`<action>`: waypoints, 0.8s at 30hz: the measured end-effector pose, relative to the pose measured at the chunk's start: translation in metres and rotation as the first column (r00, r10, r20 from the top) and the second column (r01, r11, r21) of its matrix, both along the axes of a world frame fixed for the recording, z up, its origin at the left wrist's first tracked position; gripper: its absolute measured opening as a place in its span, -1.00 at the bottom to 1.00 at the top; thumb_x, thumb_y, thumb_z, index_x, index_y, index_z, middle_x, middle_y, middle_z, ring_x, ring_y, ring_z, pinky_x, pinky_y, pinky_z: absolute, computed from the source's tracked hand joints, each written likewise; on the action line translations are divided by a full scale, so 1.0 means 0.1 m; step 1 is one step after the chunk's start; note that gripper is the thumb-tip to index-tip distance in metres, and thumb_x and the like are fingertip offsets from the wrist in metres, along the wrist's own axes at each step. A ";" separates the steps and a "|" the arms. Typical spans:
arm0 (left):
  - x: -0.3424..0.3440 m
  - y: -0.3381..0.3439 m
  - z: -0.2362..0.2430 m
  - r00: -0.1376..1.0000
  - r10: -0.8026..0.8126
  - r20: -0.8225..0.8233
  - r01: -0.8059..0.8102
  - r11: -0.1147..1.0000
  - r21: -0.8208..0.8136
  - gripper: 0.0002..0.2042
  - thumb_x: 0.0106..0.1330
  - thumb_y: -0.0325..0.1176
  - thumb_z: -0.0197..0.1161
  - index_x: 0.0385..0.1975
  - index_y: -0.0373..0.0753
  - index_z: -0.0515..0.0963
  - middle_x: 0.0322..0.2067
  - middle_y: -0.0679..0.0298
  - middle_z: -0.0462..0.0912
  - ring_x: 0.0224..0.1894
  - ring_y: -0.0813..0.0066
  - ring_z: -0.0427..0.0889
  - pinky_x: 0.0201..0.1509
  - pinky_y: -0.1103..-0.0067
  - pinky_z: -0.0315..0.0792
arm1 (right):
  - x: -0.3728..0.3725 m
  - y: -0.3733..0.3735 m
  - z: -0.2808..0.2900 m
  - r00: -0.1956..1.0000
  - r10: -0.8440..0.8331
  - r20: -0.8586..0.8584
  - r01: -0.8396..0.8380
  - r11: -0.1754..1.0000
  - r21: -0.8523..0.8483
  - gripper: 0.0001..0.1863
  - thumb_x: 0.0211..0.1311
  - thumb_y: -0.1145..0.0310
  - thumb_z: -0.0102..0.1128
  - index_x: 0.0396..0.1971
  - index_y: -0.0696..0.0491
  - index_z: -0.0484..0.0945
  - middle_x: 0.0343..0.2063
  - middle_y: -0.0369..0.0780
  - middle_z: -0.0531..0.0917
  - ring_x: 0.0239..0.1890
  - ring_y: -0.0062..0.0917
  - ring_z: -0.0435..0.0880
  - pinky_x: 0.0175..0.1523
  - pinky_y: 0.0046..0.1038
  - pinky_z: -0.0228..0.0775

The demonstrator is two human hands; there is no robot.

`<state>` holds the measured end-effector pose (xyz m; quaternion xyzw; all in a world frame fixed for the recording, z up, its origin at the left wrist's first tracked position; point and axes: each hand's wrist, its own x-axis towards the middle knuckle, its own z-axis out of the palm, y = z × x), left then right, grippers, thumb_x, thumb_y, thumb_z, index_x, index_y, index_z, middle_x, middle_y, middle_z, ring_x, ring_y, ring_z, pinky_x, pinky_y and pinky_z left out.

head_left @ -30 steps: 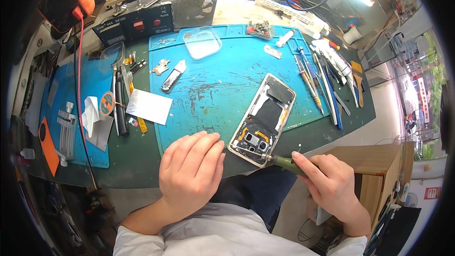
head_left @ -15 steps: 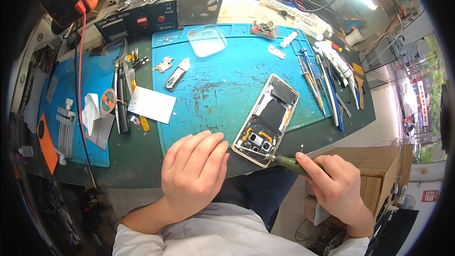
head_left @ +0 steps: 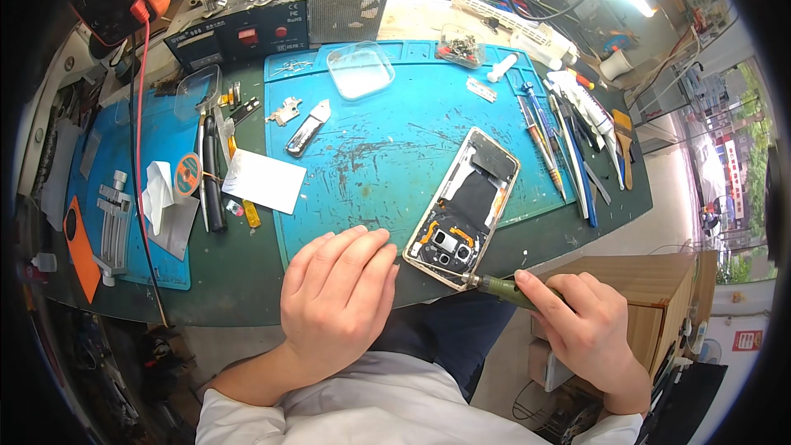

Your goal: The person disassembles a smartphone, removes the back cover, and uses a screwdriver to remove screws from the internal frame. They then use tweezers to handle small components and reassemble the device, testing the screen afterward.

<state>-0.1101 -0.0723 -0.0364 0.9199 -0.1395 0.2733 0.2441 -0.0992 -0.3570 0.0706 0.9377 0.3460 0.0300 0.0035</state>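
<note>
An opened smartphone (head_left: 464, 206) lies aslant at the right front of the blue work mat (head_left: 371, 173), its inner parts and camera lenses bare and its lens end nearest me. My right hand (head_left: 581, 321) is closed round a green-handled tool (head_left: 507, 288) with a metal collar. The tool's thin tip reaches the phone's near edge, by the lower right corner; its exact shape is too small to make out. Left of the phone, my left hand (head_left: 338, 301) rests palm down at the mat's front edge, fingers stretched out and holding nothing.
A clear plastic dish (head_left: 361, 72) stands at the mat's back, with a small box of screws (head_left: 460, 47) to its right. Tweezers and pens (head_left: 544, 144) line the right side. A white card (head_left: 264, 181) and a small utility knife (head_left: 308, 129) lie to the left.
The green-handled tool has shifted slightly toward me, its collar now lower along the phone's near corner. My left hand and the phone stay in place.
</note>
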 end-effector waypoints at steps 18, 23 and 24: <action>0.00 -0.01 -0.01 1.000 0.011 0.013 -0.011 1.000 0.008 -0.72 0.14 -0.50 0.49 -0.12 -0.18 0.77 -0.05 0.30 0.77 0.04 0.25 0.74 0.17 0.33 0.53 | -0.05 -0.04 -0.09 0.996 -0.017 -0.090 0.020 0.999 0.038 -0.30 -0.10 0.55 0.56 0.19 -0.03 0.73 -0.28 -0.25 0.70 -0.41 -0.42 0.61 -0.36 -0.37 0.46; 0.00 -0.01 -0.02 1.000 0.002 0.021 -0.002 1.000 0.018 -0.67 0.10 -0.51 0.50 -0.09 -0.13 0.79 -0.05 0.30 0.76 0.03 0.25 0.73 0.15 0.32 0.53 | -0.06 -0.08 -0.14 1.000 -0.003 -0.031 0.004 0.998 0.061 -0.28 -0.05 0.56 0.43 0.25 -0.13 0.71 -0.34 -0.35 0.61 -0.47 -0.54 0.50 -0.42 -0.48 0.36; 0.00 -0.01 -0.02 1.000 0.001 0.022 -0.001 1.000 0.019 -0.67 0.10 -0.51 0.50 -0.09 -0.12 0.79 -0.05 0.30 0.75 0.03 0.25 0.72 0.15 0.31 0.54 | -0.06 -0.08 -0.13 0.999 -0.003 -0.033 0.005 0.998 0.061 -0.28 -0.05 0.56 0.43 0.25 -0.13 0.71 -0.34 -0.35 0.61 -0.47 -0.54 0.50 -0.42 -0.48 0.36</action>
